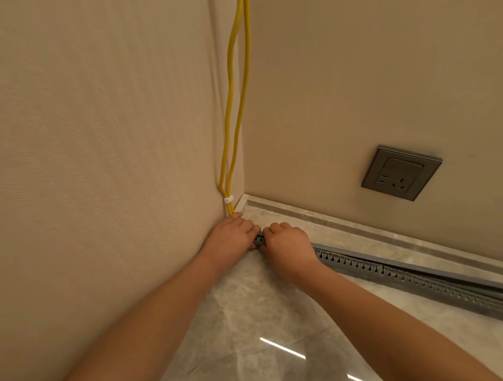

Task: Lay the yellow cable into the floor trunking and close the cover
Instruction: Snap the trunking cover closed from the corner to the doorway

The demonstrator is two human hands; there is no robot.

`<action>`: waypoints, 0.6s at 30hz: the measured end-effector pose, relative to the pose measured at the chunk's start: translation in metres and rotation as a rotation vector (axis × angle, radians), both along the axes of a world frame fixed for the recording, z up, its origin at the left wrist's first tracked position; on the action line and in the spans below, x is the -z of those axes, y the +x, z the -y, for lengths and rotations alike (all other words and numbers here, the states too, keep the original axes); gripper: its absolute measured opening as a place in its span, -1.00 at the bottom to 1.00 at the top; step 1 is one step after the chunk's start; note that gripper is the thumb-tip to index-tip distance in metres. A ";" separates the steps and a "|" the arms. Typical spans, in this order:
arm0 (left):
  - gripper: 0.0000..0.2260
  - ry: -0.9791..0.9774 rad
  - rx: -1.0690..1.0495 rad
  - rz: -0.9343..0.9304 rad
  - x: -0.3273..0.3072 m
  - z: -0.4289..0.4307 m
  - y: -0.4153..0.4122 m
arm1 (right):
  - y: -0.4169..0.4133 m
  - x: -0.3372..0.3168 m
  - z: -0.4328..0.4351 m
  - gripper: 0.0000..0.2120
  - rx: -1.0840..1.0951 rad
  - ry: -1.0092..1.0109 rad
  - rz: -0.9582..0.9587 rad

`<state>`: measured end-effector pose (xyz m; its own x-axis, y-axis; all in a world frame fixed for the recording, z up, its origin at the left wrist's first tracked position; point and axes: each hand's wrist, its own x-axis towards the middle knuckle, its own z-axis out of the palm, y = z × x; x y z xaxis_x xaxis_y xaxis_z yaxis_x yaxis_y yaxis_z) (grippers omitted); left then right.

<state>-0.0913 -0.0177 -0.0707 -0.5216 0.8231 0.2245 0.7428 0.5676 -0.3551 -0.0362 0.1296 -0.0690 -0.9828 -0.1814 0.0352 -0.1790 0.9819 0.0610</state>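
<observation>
Where the two walls meet the floor [253, 324], both hands sit knuckles-up on the near end of the grey slotted trunking [399, 272]. The right hand [288, 248] curls its fingers tight over the trunking. The left hand [232, 236] is also curled, touching the right, but what it holds is hidden. The yellow cable [235, 102] hangs doubled down the corner, bound by a white tie [228, 199], and disappears behind the left hand.
</observation>
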 end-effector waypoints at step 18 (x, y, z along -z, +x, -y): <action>-0.76 -0.047 -0.009 0.053 -0.005 -0.005 0.000 | 0.005 0.004 -0.009 -0.75 0.003 -0.185 -0.049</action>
